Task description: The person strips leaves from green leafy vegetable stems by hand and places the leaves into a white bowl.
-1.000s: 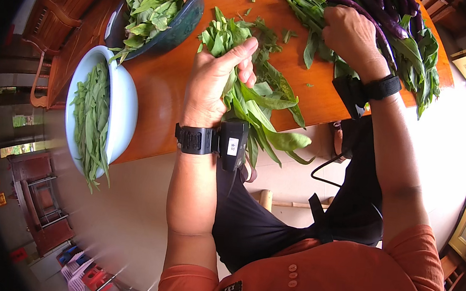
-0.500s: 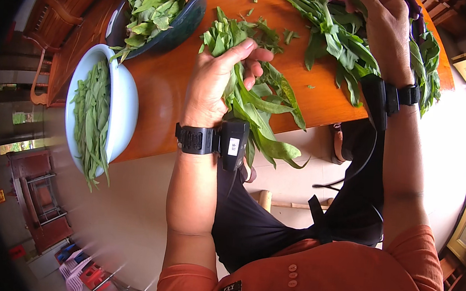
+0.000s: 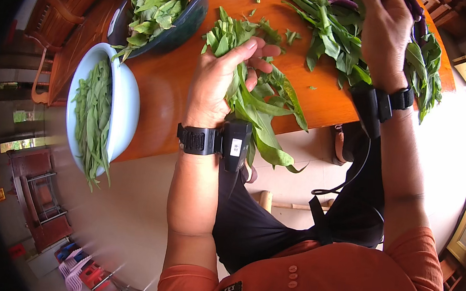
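Observation:
My left hand (image 3: 216,82) holds a bunch of leafy greens (image 3: 258,114) over the table's near edge. Its thumb lies across the stems, the fingers curl behind, and long leaves hang down past the wrist. At the far right, my right hand (image 3: 386,39) reaches over a loose pile of greens (image 3: 330,34). The upper edge of the picture cuts off its fingertips, so its grip is not visible. More leaves (image 3: 428,74) droop over the table's right side, beside that hand.
On the left, a light blue bowl (image 3: 128,99) of picked leaves stands tilted in view. Behind it is a dark basin (image 3: 186,23) heaped with greens. Dark purple vegetables (image 3: 416,14) lie at the far right. Leaf scraps (image 3: 291,36) dot the wooden table (image 3: 165,94).
My right hand has shifted slightly, its wrist moving a little left and down. The left hand keeps its hold on the greens, almost still.

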A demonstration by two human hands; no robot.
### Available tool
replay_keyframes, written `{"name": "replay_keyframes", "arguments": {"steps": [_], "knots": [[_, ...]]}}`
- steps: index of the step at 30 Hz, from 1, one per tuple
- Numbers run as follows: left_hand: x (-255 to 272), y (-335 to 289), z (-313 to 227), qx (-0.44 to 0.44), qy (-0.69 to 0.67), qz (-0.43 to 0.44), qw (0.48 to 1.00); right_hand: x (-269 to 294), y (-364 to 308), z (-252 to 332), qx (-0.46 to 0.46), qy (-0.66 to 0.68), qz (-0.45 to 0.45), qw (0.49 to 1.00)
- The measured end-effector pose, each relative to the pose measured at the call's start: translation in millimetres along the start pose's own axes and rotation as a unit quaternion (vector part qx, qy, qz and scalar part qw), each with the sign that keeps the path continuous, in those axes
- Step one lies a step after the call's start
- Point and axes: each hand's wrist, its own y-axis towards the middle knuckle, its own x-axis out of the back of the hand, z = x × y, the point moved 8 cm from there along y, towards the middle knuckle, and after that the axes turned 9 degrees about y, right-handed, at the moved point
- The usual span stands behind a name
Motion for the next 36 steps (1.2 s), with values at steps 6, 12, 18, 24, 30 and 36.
{"name": "replay_keyframes", "arguments": {"steps": [6, 12, 18, 24, 30, 36], "knots": [[3, 0, 1, -0.002, -0.009, 0.006, 1.000, 20, 15, 14, 0.014, -0.281, 0.000, 0.960], [0, 0, 0, -0.001, -0.005, 0.006, 1.000, 26, 12, 21, 0.049, -0.322, -0.071, 0.943], [1, 1, 2, 0.000, -0.003, 0.006, 1.000, -2, 14, 22, 0.133, -0.083, 0.090, 0.984], [12, 4, -6, -0.060, -0.057, -0.065, 0.994, -81, -67, -28, -0.035, -0.194, 0.447, 0.872], [17, -4, -15, -0.074, -0.020, -0.083, 0.994, -105, -97, -36, -0.086, -0.160, 0.505, 0.843], [15, -5, -6, -0.029, -0.039, -0.091, 0.995, -73, -55, -24, -0.110, -0.146, 0.265, 0.947]]}}
